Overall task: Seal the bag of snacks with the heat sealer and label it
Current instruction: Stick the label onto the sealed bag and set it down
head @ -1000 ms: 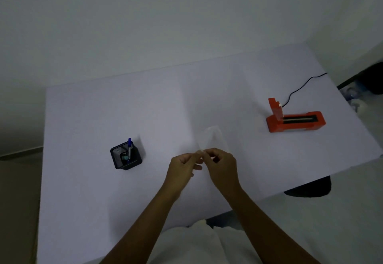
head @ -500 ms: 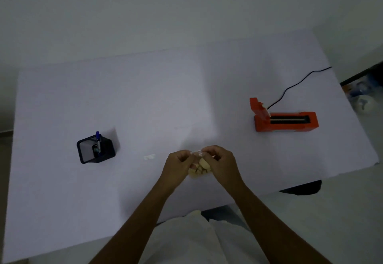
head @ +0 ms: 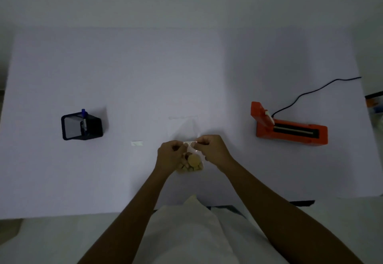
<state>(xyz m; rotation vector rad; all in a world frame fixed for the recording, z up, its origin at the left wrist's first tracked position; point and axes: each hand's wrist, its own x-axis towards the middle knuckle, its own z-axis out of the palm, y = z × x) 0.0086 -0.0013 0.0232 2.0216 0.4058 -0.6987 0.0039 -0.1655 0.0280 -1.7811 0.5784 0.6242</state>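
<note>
Bag of snacks (head: 191, 163) is sitting close to the middle of the table's (head: 186, 66) near edge, with round biscuits bunching at the end toward the person; cannot tell if it is resting on the table or hanging just above it. Both hands are working at its neck. Left hand (head: 170, 156) is curling round the bag's left side and pinching it, and right hand (head: 215, 151) is pinching from the right. A small white strip (head: 189, 143) is showing between the fingertips; too small to tell if it is a label or part of the bag. Clear film (head: 184, 128) is lying flat just beyond the fingers, toward the far edge; likely the bag's open top, not sure. So the bag's long axis is running near-to-far, mouth pointing away from the person. Orange heat sealer (head: 290, 132) is sitting well apart, toward the right edge, with its sealing bar running left-right and its black cord (head: 310, 91) trailing off to the far right. The right hand is the nearer one to it. Judging: sealing is not done yet, and the mouth is probably needing a turn to line up along the bar. A small white paper slip (head: 136, 143) is lying left of the hands, and a black pen holder (head: 83, 128) with a blue pen (head: 84, 118) is standing toward the left edge.
</note>
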